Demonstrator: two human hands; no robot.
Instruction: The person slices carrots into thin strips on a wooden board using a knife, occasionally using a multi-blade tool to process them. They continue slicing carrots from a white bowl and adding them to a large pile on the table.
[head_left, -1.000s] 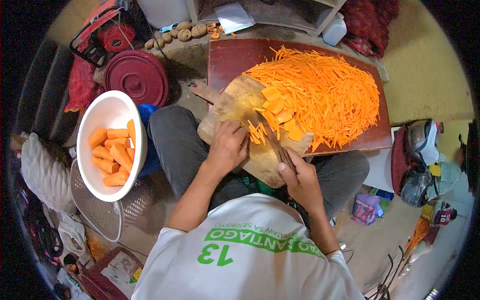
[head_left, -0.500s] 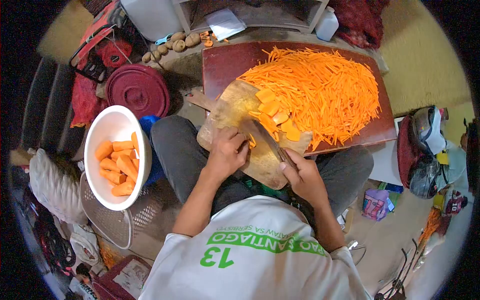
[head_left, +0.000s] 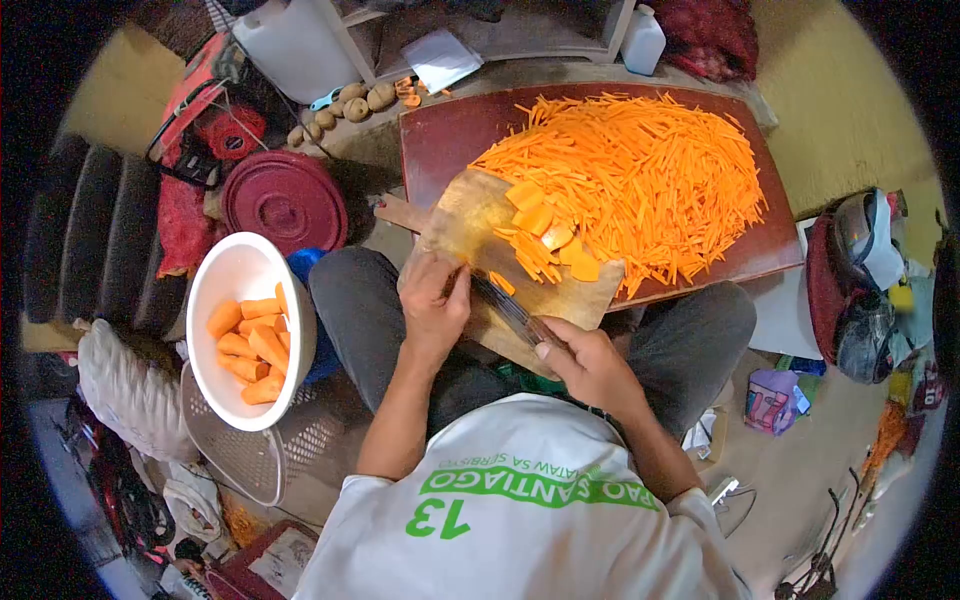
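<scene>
My right hand [head_left: 595, 368] is wrapped round the handle of a knife [head_left: 510, 312], its dark blade angled low across a wooden cutting board [head_left: 465, 205]. At the blade's tip end, my left hand [head_left: 436, 297] has its fingers curled together over the board; whatever they hold is hidden. Cut carrot sticks [head_left: 502, 283] lie just beyond the blade. Several flat carrot slices [head_left: 533, 215] rest at the board's far right, against a big heap of carrot strips [head_left: 640, 185].
The heap covers much of a dark red tabletop [head_left: 430, 125]. On my left, a white bowl [head_left: 203, 345] holds peeled carrot pieces [head_left: 262, 340], near a plastic basket [head_left: 235, 465]. Farther off are a maroon lid [head_left: 285, 200] and several potatoes [head_left: 355, 108]. Bagged items [head_left: 865, 340] sit at right.
My left hand has drawn back leftward from the carrot. The knife has come down lower and nearer to me, with cut sticks now beside its blade. The whole view has shifted slightly.
</scene>
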